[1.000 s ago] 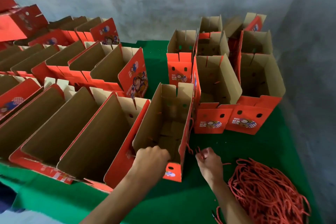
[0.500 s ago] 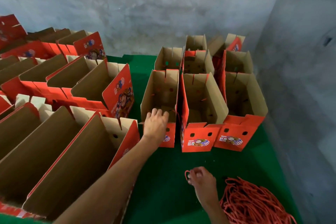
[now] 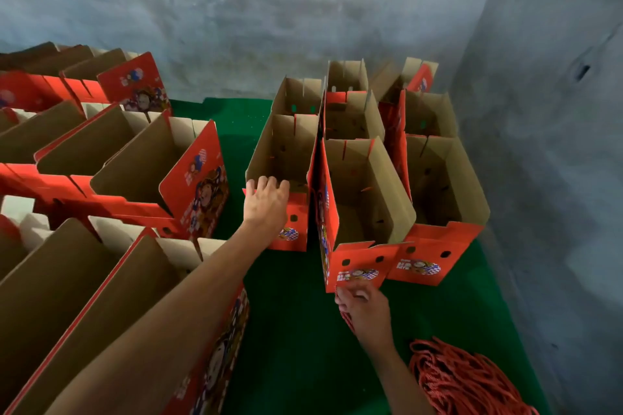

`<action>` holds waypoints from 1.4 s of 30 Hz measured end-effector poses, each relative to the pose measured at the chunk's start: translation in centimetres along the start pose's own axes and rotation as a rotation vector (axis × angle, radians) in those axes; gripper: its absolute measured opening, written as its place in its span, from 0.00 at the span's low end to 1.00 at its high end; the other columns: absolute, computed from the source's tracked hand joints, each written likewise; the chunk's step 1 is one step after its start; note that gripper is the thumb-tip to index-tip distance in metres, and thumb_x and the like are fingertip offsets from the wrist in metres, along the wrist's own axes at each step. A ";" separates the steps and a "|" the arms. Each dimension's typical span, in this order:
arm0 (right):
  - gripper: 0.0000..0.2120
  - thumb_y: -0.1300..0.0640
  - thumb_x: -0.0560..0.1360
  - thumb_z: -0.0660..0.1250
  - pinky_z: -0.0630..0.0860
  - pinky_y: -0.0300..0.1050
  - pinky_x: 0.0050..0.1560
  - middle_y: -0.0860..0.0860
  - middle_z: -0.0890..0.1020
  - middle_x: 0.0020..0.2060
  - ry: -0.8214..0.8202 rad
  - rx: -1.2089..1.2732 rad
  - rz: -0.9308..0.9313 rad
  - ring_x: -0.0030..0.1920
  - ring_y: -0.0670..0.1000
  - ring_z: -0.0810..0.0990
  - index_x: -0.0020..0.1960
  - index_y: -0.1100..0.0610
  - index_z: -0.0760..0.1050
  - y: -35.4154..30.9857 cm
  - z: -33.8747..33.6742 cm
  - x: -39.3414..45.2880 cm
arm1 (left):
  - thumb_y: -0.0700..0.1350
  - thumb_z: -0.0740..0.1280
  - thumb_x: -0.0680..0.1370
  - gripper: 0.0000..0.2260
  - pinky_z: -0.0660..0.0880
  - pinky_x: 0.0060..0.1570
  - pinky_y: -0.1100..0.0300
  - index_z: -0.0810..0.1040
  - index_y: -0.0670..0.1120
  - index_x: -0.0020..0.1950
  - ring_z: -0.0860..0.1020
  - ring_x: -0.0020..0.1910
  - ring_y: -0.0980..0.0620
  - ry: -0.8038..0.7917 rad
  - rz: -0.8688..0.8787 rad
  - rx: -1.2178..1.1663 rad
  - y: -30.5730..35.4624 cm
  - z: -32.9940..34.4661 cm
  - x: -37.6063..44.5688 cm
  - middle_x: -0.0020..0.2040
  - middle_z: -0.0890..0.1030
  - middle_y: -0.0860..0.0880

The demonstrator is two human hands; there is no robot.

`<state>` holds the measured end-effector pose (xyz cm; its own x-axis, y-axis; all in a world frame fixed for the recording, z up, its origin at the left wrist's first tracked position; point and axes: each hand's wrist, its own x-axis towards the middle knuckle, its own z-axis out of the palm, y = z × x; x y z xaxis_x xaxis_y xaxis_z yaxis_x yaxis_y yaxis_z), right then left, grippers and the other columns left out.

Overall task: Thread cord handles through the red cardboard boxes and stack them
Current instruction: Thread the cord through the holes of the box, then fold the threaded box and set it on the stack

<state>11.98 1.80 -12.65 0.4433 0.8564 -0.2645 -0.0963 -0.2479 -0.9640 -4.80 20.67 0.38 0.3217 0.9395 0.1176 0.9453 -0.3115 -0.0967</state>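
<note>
Both hand (image 3: 266,202) (image 3: 365,308) fingertips hidden; cord pile (image 3: 465,381) cropped.

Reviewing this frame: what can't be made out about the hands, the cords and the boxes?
- Right hand: seen from the back, so its fingers and its grip on the red cord are hidden.
- Left hand: fingertips sit at the box rim; whether they hook over it is unclear.
- Cord pile: cut off by the bottom edge.
- Boxes on the left: cut off by the left edge.
- Box prints: too blurred to read.
</note>
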 end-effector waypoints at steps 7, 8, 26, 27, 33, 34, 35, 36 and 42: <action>0.07 0.58 0.83 0.67 0.83 0.45 0.51 0.53 0.87 0.44 -0.137 -0.052 0.029 0.47 0.52 0.88 0.52 0.59 0.82 -1.0 1.8 -0.3 | 0.55 0.69 0.78 0.26 0.70 0.66 0.44 0.69 0.42 0.69 0.70 0.68 0.39 0.023 -0.327 -0.145 -3.9 -4.8 -9.2 0.67 0.73 0.40; 0.07 0.56 0.83 0.67 0.82 0.43 0.50 0.51 0.87 0.43 -0.133 -0.079 0.013 0.47 0.50 0.87 0.51 0.57 0.82 -1.1 2.0 -0.8 | 0.57 0.69 0.78 0.27 0.73 0.64 0.45 0.68 0.41 0.69 0.72 0.68 0.39 -0.029 -0.385 -0.220 -4.4 -4.9 -10.9 0.66 0.73 0.40; 0.06 0.56 0.81 0.70 0.78 0.48 0.39 0.49 0.86 0.41 0.018 -0.226 0.128 0.34 0.49 0.80 0.49 0.56 0.85 3.7 -2.3 -6.7 | 0.38 0.63 0.79 0.14 0.84 0.50 0.50 0.79 0.35 0.61 0.86 0.52 0.41 -0.846 -0.255 -0.839 2.0 -6.9 -19.0 0.56 0.85 0.41; 0.09 0.56 0.81 0.70 0.77 0.52 0.42 0.52 0.84 0.38 0.017 -0.331 0.145 0.35 0.52 0.79 0.44 0.59 0.84 4.1 -3.1 -6.7 | 0.38 0.63 0.78 0.14 0.85 0.47 0.50 0.80 0.35 0.61 0.87 0.48 0.42 -0.869 -0.262 -0.864 2.4 -6.9 -19.0 0.53 0.86 0.42; 0.14 0.48 0.82 0.63 0.76 0.49 0.48 0.58 0.83 0.49 -0.182 -1.104 0.203 0.55 0.61 0.83 0.48 0.59 0.77 5.3 -6.0 -7.3 | 0.39 0.66 0.76 0.10 0.81 0.36 0.56 0.81 0.37 0.54 0.85 0.44 0.44 -0.794 -0.299 -0.825 2.8 -6.0 -18.6 0.49 0.84 0.42; 0.14 0.47 0.81 0.64 0.77 0.48 0.48 0.57 0.83 0.50 -0.186 -1.146 0.163 0.55 0.60 0.83 0.47 0.58 0.77 5.4 -6.0 -7.3 | 0.40 0.67 0.76 0.11 0.80 0.38 0.56 0.81 0.37 0.57 0.84 0.47 0.44 -0.770 -0.306 -0.815 2.8 -5.8 -18.7 0.52 0.83 0.42; 0.14 0.46 0.81 0.65 0.78 0.48 0.49 0.56 0.82 0.51 -0.183 -1.150 0.107 0.55 0.59 0.82 0.48 0.58 0.77 5.6 -5.7 -7.2 | 0.41 0.69 0.76 0.12 0.79 0.36 0.59 0.81 0.38 0.58 0.84 0.46 0.45 -0.746 -0.323 -0.821 2.7 -5.5 -18.8 0.52 0.84 0.42; 0.14 0.46 0.80 0.66 0.79 0.49 0.51 0.55 0.81 0.52 -0.186 -1.134 0.055 0.56 0.58 0.81 0.50 0.58 0.77 5.7 -5.1 -7.1 | 0.41 0.70 0.76 0.12 0.77 0.33 0.61 0.81 0.39 0.58 0.84 0.44 0.47 -0.735 -0.345 -0.846 2.6 -5.3 -18.9 0.50 0.84 0.44; 0.18 0.42 0.80 0.68 0.78 0.51 0.55 0.52 0.78 0.56 -0.205 -1.082 0.038 0.58 0.55 0.78 0.60 0.55 0.75 5.7 -0.4 -3.7 | 0.39 0.66 0.75 0.08 0.82 0.47 0.55 0.80 0.47 0.52 0.84 0.46 0.48 -0.628 -0.283 -0.898 2.5 -5.0 -18.9 0.47 0.85 0.47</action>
<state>10.20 -2.94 -17.16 0.2903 0.8740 -0.3897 0.7695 -0.4553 -0.4478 -8.22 1.42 2.87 0.2455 0.8187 -0.5191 0.7579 0.1718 0.6294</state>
